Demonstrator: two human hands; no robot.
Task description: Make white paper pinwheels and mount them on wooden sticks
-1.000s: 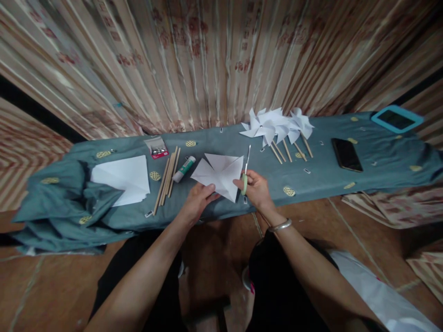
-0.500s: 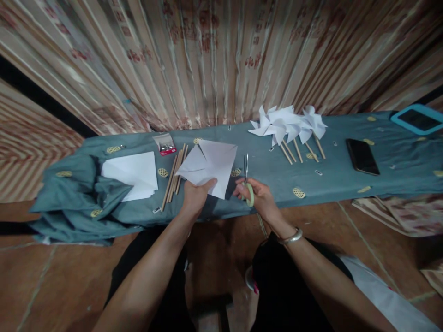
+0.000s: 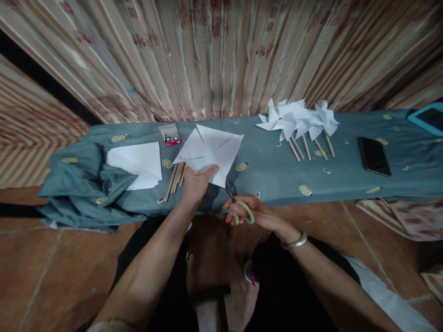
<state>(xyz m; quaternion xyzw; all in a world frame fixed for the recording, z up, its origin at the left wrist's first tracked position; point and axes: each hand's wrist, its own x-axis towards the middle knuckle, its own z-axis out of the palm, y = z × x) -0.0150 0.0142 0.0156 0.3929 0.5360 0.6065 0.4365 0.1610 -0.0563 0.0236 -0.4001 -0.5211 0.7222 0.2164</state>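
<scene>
A square sheet of white paper (image 3: pixel 221 147), slit inward from some corners, is gripped at its near edge by my left hand (image 3: pixel 196 183), thumb on top. My right hand (image 3: pixel 245 210) has its fingers in the green handles of a pair of scissors (image 3: pixel 246 212). The blades point up and left, with their tips at the paper's lower right corner; whether they touch it I cannot tell. Several wooden sticks (image 3: pixel 176 177) lie on the cloth, partly hidden behind the paper and my left hand.
On the blue-green cloth (image 3: pixel 273 180) lie a stack of white paper (image 3: pixel 138 161), a small red box of metal pins (image 3: pixel 170 136), several paper pinwheels on sticks (image 3: pixel 294 117), a black phone (image 3: pixel 374 156) and a blue-framed tablet (image 3: pixel 429 119). A patterned curtain (image 3: pixel 221 60) hangs behind.
The scissors have come down and left, tilting from upright toward the paper's near corner. My left hand still holds the paper, raised slightly. The whole view has shifted a little.
</scene>
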